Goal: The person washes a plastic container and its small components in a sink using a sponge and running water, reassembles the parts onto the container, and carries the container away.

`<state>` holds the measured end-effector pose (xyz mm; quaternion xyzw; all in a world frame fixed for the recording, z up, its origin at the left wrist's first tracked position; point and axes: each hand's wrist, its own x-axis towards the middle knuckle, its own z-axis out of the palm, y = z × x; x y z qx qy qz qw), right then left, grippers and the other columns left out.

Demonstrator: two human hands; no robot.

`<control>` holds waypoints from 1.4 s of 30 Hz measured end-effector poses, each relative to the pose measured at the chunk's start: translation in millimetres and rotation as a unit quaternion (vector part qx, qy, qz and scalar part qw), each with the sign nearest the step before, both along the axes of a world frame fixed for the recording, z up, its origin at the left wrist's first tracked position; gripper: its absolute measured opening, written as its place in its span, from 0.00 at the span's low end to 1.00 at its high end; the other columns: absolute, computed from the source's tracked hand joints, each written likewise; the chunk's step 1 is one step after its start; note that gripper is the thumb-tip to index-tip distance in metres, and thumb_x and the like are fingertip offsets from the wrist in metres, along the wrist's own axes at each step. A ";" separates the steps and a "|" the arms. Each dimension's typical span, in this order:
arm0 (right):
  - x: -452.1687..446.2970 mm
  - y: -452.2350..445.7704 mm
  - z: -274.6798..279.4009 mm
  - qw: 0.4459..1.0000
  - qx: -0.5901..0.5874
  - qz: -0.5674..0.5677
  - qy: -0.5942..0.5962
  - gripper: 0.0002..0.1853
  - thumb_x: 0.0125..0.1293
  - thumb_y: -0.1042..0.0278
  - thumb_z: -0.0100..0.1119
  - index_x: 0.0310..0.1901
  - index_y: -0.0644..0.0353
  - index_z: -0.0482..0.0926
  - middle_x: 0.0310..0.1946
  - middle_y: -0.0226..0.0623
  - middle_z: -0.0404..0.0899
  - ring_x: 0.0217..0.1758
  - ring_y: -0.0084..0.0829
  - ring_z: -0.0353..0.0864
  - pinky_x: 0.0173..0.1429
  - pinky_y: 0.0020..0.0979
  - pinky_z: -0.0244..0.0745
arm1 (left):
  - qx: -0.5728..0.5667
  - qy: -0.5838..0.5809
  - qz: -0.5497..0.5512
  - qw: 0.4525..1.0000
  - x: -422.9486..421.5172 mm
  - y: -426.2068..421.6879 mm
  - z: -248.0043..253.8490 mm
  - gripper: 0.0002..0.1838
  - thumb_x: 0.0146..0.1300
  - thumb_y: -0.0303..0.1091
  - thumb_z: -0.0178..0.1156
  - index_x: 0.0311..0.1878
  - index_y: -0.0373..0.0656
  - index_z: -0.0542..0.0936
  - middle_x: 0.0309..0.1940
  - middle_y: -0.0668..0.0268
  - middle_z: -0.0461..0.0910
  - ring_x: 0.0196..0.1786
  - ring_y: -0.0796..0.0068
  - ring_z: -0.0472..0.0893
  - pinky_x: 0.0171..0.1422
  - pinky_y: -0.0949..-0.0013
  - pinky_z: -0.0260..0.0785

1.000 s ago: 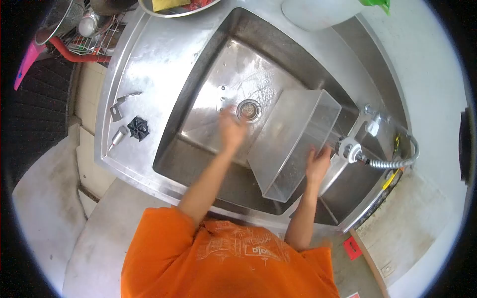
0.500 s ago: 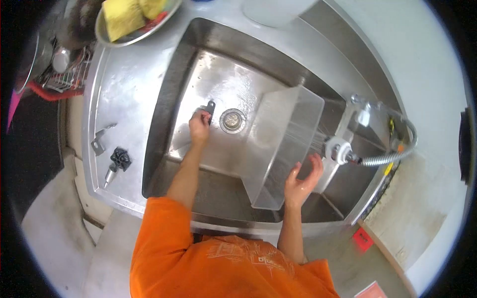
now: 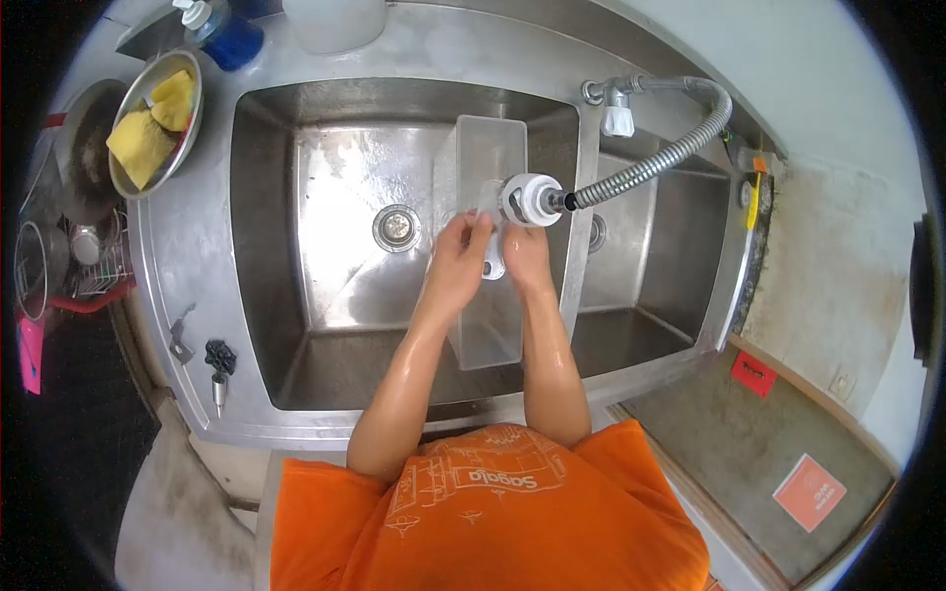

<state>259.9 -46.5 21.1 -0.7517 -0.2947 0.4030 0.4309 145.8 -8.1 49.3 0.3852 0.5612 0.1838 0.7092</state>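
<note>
Under the white faucet head (image 3: 532,200), my two hands are close together above the clear plastic bin (image 3: 491,330) in the large sink basin. My left hand (image 3: 459,261) has its fingers closed on a small part (image 3: 493,262), pale and wet-looking with a hole near its lower end. On the other side of this part is my right hand (image 3: 526,258), its fingers mostly hidden by the faucet head. The bin stands upright on its side to the right of the round drain (image 3: 397,229).
Left on the counter lie a metal bracket (image 3: 180,337), a black knob (image 3: 220,357) and a metal-tipped piece (image 3: 219,392). A bowl (image 3: 195,123) of yellow sponges and a blue bottle (image 3: 232,41) stand at upper left. The flexible faucet hose (image 3: 641,148) arches over the divider.
My left hand has lifted from the basin floor, where it gripped a small dark item, and moved right beneath the faucet. My right hand has come in beside it. The view has shifted and turned.
</note>
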 end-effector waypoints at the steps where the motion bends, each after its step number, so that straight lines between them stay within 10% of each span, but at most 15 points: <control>1: 5.4 2.0 -4.3 0.997 0.045 0.054 -0.041 0.14 0.71 0.70 0.54 0.54 0.66 0.76 0.52 0.38 0.79 0.53 0.30 0.76 0.58 0.32 0.70 | 0.048 0.076 -0.068 0.994 4.5 12.2 -7.0 0.23 0.77 0.44 0.46 0.43 0.30 0.79 0.32 0.56 0.82 0.38 0.63 0.82 0.46 0.58 0.71; 7: 4.7 25.3 8.0 0.996 0.029 0.081 -0.033 0.18 0.76 0.67 0.48 0.63 0.64 0.72 0.56 0.40 0.77 0.61 0.31 0.72 0.67 0.35 0.64 | 0.149 -0.064 0.099 0.982 33.4 35.2 -41.6 0.20 0.77 0.44 0.47 0.46 0.34 0.78 0.37 0.63 0.81 0.40 0.72 0.79 0.45 0.67 0.70; 13: -21.1 18.1 14.8 0.965 0.148 0.059 -0.208 0.21 0.76 0.68 0.44 0.67 0.64 0.70 0.62 0.46 0.74 0.69 0.40 0.69 0.72 0.36 0.59 | -0.229 -0.463 0.244 0.821 40.0 41.7 -35.3 0.16 0.74 0.43 0.54 0.52 0.39 0.75 0.44 0.65 0.79 0.47 0.76 0.79 0.52 0.68 0.73; 14: -21.1 17.0 18.9 0.949 0.142 0.077 -0.271 0.16 0.76 0.68 0.46 0.58 0.65 0.77 0.55 0.47 0.79 0.57 0.39 0.80 0.59 0.36 0.73 | -0.180 -0.415 0.233 0.861 38.4 45.9 -31.0 0.15 0.73 0.42 0.56 0.51 0.39 0.75 0.42 0.65 0.79 0.45 0.77 0.79 0.49 0.69 0.73; 19: -7.8 -4.9 14.3 0.994 0.032 -0.015 0.104 0.11 0.75 0.68 0.50 0.44 0.69 0.77 0.41 0.37 0.81 0.30 0.24 0.81 0.24 0.27 0.72 | -0.006 -0.108 0.164 0.981 20.8 53.8 -5.1 0.13 0.70 0.41 0.61 0.44 0.40 0.76 0.29 0.68 0.80 0.29 0.78 0.79 0.32 0.69 0.74; 22: -11.7 8.5 26.8 0.959 0.088 -0.026 0.268 0.10 0.75 0.67 0.51 0.42 0.67 0.76 0.24 0.31 0.77 0.26 0.24 0.77 0.26 0.29 0.73 | 0.093 -0.001 0.167 0.982 5.4 56.8 -12.7 0.17 0.73 0.44 0.56 0.36 0.37 0.77 0.20 0.67 0.76 0.19 0.78 0.72 0.24 0.68 0.65; 35: -8.9 24.5 42.2 0.979 -0.094 0.139 -0.115 0.19 0.76 0.54 0.52 0.33 0.63 0.79 0.18 0.26 0.71 0.21 0.17 0.69 0.23 0.24 0.61 | 0.273 0.019 0.028 0.961 -11.2 54.6 -17.9 0.19 0.74 0.42 0.51 0.32 0.34 0.75 0.20 0.50 0.74 0.22 0.55 0.73 0.31 0.57 0.64; 42: -4.5 8.5 52.6 0.966 -0.025 0.108 0.234 0.08 0.72 0.70 0.51 0.42 0.66 0.77 0.20 0.30 0.72 0.20 0.23 0.73 0.19 0.27 0.69 | 0.243 0.022 0.013 0.970 -5.4 68.0 -16.6 0.19 0.72 0.41 0.54 0.32 0.33 0.77 0.20 0.47 0.75 0.24 0.46 0.75 0.31 0.55 0.65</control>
